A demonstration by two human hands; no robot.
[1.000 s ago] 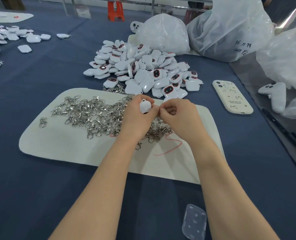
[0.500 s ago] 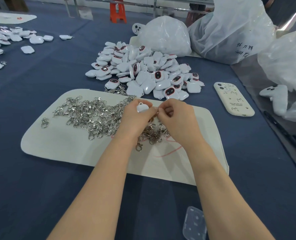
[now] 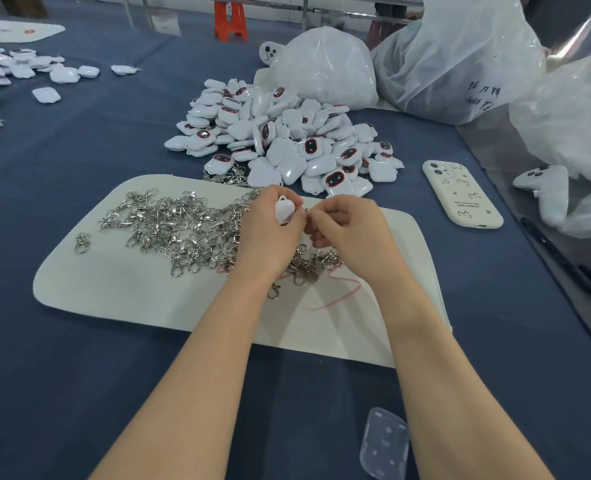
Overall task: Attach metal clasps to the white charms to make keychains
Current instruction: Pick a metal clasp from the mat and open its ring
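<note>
Fingers (image 3: 264, 202) of the left hand (image 3: 270, 237) curl round 1 charm (image 3: 284, 210), a smooth, glossy white plastic piece with rounded corners, held above the mat (image 3: 114, 289). The right hand (image 3: 353, 233) faces it, fingertips (image 3: 321, 216) pinching a small metal ring (image 3: 308, 211) just beside the charm; whether the 2 are joined I cannot tell. Both bare forearms reach forward, wrists over the mat. Under the hands, shiny clasps (image 3: 183, 226) lie tangled on the flat, pale mat. Beyond it a heap of charms (image 3: 287, 140), some with dark, red-rimmed faces, sits on blue cloth (image 3: 45, 393).
</note>
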